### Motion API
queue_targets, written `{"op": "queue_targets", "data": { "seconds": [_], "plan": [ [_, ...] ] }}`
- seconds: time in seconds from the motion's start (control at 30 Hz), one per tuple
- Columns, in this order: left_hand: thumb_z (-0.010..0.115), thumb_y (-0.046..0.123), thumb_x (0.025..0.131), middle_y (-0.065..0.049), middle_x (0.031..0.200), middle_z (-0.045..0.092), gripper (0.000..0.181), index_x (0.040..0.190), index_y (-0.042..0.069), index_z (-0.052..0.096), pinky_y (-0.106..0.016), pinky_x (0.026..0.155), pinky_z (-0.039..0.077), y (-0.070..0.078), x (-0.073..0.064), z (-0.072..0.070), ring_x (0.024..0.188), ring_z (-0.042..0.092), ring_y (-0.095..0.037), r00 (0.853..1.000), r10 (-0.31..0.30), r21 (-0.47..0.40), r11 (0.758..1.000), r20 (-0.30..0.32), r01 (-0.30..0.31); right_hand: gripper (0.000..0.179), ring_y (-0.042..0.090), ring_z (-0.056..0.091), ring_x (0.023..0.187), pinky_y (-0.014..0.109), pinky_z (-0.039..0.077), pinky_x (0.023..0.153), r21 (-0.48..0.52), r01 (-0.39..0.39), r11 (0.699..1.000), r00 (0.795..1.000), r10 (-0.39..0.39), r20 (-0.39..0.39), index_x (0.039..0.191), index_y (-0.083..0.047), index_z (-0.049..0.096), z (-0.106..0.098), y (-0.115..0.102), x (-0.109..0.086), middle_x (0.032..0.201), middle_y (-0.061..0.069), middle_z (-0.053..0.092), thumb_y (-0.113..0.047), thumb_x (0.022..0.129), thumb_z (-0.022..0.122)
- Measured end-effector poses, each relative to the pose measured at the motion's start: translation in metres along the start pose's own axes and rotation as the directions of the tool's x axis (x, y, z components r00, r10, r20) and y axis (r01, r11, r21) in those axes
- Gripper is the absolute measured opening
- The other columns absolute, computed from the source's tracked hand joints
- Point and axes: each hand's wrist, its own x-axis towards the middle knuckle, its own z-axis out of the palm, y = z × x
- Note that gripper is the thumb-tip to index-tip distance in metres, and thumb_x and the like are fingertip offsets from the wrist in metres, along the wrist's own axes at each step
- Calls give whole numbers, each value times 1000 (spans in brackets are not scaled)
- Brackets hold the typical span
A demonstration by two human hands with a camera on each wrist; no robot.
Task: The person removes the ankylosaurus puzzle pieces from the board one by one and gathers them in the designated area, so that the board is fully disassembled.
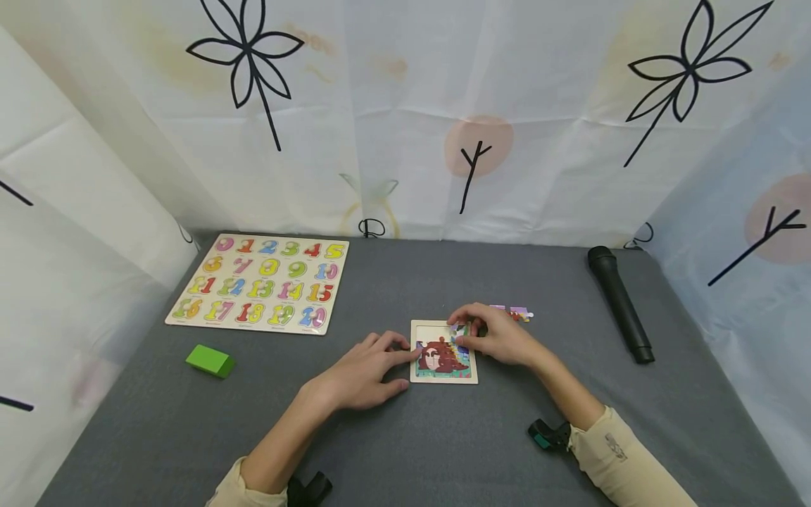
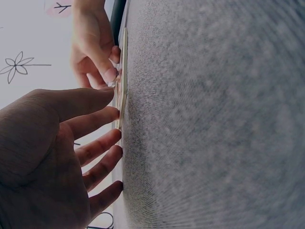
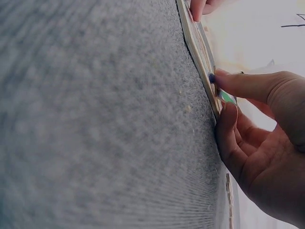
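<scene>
A small square jigsaw tray (image 1: 437, 381) with a pale wooden rim lies on the grey table, showing a reddish-brown cartoon dinosaur. Part of its upper area is bare pale board. With the index finger reaching over the left rim, my left hand (image 1: 357, 374) touches the tray, its other fingers spread loosely. Between thumb and finger, my right hand (image 1: 500, 338) pinches a jigsaw piece (image 3: 227, 97) with green on it, tilted at the tray's upper right. Loose jigsaw pieces (image 1: 522, 314) in purple and red lie just beyond the right hand, partly hidden by it.
A number puzzle board (image 1: 253, 329) lies at the back left, and a green block (image 1: 210, 360) sits in front of it. A black microphone-shaped object (image 1: 619, 304) lies at the right. White patterned cloth (image 1: 405, 91) stands around the grey table (image 1: 405, 451).
</scene>
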Motion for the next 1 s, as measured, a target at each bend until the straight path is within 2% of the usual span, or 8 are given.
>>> {"op": "queue_targets", "data": {
  "seconds": [0.1, 0.23, 0.4, 0.6, 0.8, 1.0],
  "plan": [
    [70, 28, 106, -5, 150, 55, 53, 158, 21, 59, -57, 115, 44, 0, 0, 0, 133, 52, -29, 1000, -2, 4, 1000, 0, 2, 26, 7, 56, 77, 24, 48, 70, -6, 7, 1000, 1000, -7, 4, 126, -9, 74, -1, 0, 0, 93, 3, 68, -10, 100, 78],
    [70, 28, 106, -5, 151, 55, 53, 158, 22, 59, -57, 115, 44, 0, 0, 0, 133, 52, -29, 1000, -3, 8, 1000, 0, 3, 25, 9, 58, 82, 25, 49, 73, 12, 7, 1000, 1000, -7, 6, 126, -9, 74, -2, -2, -1, 100, 4, 71, -9, 101, 75],
    [71, 28, 106, -5, 150, 55, 54, 158, 22, 59, -57, 115, 44, 0, 1, 0, 132, 52, -29, 1000, -4, 8, 1000, 2, 4, 26, 17, 64, 76, 29, 56, 66, 121, -11, 993, 999, 6, 35, 128, -3, 72, -7, -4, -3, 102, 13, 73, -7, 102, 73],
    [71, 28, 106, -5, 151, 54, 54, 158, 22, 59, -57, 115, 43, -1, 0, 0, 132, 52, -29, 1000, 2, 1, 1000, -1, -2, 27, 19, 71, 77, 34, 62, 67, 234, -25, 972, 999, 13, 50, 130, 4, 68, -14, 0, -8, 114, 24, 73, -4, 104, 70],
    [71, 27, 106, -5, 150, 55, 53, 158, 22, 60, -56, 114, 44, -1, 0, 0, 132, 52, -28, 1000, 6, 4, 1000, -8, -6, 29, 20, 72, 81, 35, 63, 69, 250, -20, 968, 999, 14, 29, 131, 9, 66, -26, 3, -17, 120, 29, 71, -1, 103, 69],
    [71, 27, 106, -5, 150, 56, 53, 157, 21, 60, -55, 113, 45, 0, -1, 0, 131, 52, -27, 1000, 11, 5, 1000, -14, -11, 31, 20, 70, 79, 35, 62, 69, 213, -13, 977, 1000, 13, 3, 132, 10, 65, -41, 7, -27, 121, 29, 70, 0, 103, 69]
  ]
}}
